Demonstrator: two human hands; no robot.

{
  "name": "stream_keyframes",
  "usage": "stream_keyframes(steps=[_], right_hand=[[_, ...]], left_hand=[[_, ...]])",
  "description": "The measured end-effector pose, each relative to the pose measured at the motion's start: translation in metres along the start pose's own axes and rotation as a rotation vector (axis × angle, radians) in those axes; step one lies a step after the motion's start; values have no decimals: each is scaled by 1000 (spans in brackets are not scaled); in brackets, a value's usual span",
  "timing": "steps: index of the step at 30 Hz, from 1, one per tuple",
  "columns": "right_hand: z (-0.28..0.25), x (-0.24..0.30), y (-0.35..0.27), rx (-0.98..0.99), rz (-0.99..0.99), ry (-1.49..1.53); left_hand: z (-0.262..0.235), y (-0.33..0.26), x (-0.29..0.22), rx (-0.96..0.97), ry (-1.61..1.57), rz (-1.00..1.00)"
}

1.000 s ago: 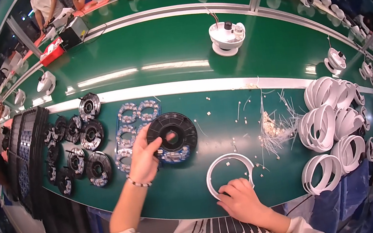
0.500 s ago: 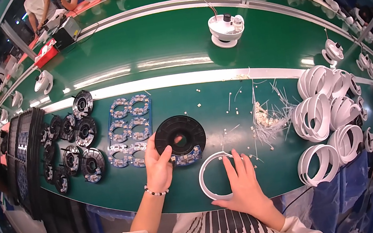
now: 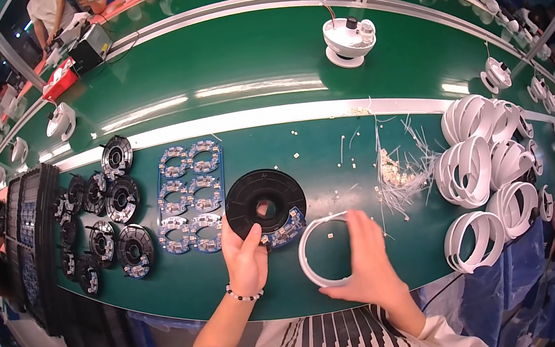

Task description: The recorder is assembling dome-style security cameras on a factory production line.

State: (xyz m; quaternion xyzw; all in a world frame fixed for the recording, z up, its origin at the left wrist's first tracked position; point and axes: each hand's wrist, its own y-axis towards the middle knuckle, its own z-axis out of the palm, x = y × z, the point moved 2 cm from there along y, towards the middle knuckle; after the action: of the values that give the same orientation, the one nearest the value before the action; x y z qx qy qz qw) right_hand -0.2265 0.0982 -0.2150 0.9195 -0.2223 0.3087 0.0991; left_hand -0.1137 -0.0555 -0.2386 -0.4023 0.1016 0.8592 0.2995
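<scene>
The left hand [image 3: 246,264] clamps one black annular disc [image 3: 242,200], its far fingers hidden underneath; a blue circuit board [image 3: 289,229] shows along the disc's edge from four to six o'clock. The right hand [image 3: 376,266], thumb and fingers closed on one white ring [image 3: 308,258] at the disc's four o'clock, covers its right rim. Toward nine o'clock, a panel [image 3: 189,204] carries six boards; beyond, black trays [image 3: 43,223] hold blurred blue boards. White hoops [image 3: 466,174] at three o'clock overlap past counting.
</scene>
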Motion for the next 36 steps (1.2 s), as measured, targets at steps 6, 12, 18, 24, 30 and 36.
stream_keyframes(steps=[6,12,18,24,30,36], right_hand=[[-8,2,9,-170,88,1345],[-11,6,18,-155,-148,1005],[-29,9,22,162,-361,541],[-24,-9,19,70,-228,678],[-34,-20,18,-58,-155,1014],[-21,-3,6,-74,-149,524]], left_hand=[[21,-12,21,127,106,143],[19,-33,18,744,118,-273],[14,-15,7,438,-354,-768],[23,-8,22,274,-273,-828],[37,-8,28,423,-381,-807],[31,-3,39,193,-389,-795]])
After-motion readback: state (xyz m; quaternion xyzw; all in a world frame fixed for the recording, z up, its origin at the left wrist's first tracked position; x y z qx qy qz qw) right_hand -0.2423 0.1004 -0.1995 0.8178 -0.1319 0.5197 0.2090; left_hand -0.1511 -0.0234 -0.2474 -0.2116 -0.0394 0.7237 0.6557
